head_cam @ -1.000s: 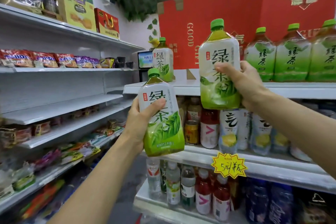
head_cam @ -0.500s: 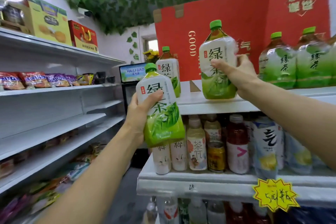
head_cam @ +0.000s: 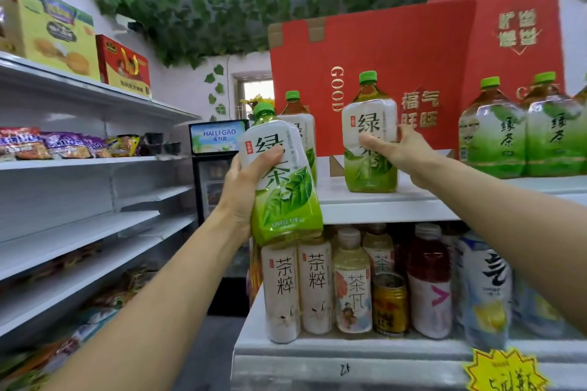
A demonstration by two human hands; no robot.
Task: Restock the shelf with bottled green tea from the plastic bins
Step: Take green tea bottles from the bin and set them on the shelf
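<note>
Two bottles of green tea in play, one per hand. Right hand [head_cam: 397,152] wrapped round the label of the right bottle [head_cam: 370,136], thumb across the front and fingers curled behind, base apparently down on the top shelf [head_cam: 381,203], upright, just ahead of the red cartons [head_cam: 413,73]. Left hand [head_cam: 244,197] clasped round the waist of the left bottle [head_cam: 279,181], thumb pressed over the label, bottle held in the air in front of the shelf edge and leaning slightly, cap toward the left. Best handled by settling the right bottle flat and nudging it back toward the cartons before letting go, label kept facing out, with room left beside it. Then lifting the left bottle clear of the shelf lip, squaring it upright, and setting it in the gap between the right bottle and the bottle at the far left [head_cam: 298,133]. Worth gripping low and firm, as full bottles of this build probably tip easily. Further right on the same shelf, a row of matching green tea bottles [head_cam: 521,136] already in place. Lower shelf [head_cam: 349,355] stocked with other tea bottles, a gold can and a red drink. No plastic bins in view.
</note>
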